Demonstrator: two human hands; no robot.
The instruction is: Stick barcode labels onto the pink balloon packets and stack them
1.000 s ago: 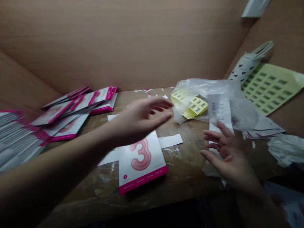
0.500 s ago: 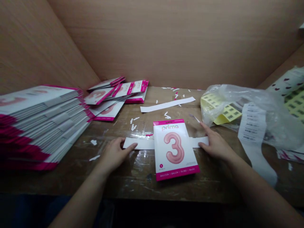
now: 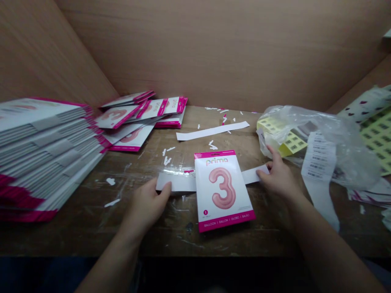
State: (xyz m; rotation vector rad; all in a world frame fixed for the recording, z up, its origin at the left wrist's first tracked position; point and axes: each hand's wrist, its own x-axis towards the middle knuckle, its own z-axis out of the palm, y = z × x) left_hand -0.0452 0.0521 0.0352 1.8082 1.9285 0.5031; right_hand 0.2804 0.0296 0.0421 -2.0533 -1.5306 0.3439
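Observation:
A white and pink balloon packet [image 3: 224, 191] printed with a pink 3 lies face up on the table. Beneath it runs a white paper strip [image 3: 180, 182], whose two ends stick out on either side. My left hand [image 3: 149, 203] pinches the left end between thumb and fingers. At the other end, my right hand [image 3: 277, 173] grips the strip between thumb and fingers, its index finger stretched toward the plastic bag. Another white strip [image 3: 214, 131] lies farther back, touched by neither hand.
Banded packets form a large stack [image 3: 45, 154] at the left, with a looser pile [image 3: 131, 118] behind. On the right are a clear plastic bag [image 3: 336, 126], yellow sticker sheets [image 3: 293, 142] and a barcode label strip [image 3: 319, 162]. Paper scraps [image 3: 212, 144] dot the brown table [image 3: 183, 240].
The strip's right end is now raised and angled upward in my right hand. The slender white-tipped item by my right index finger no longer shows. The view has shifted slightly.

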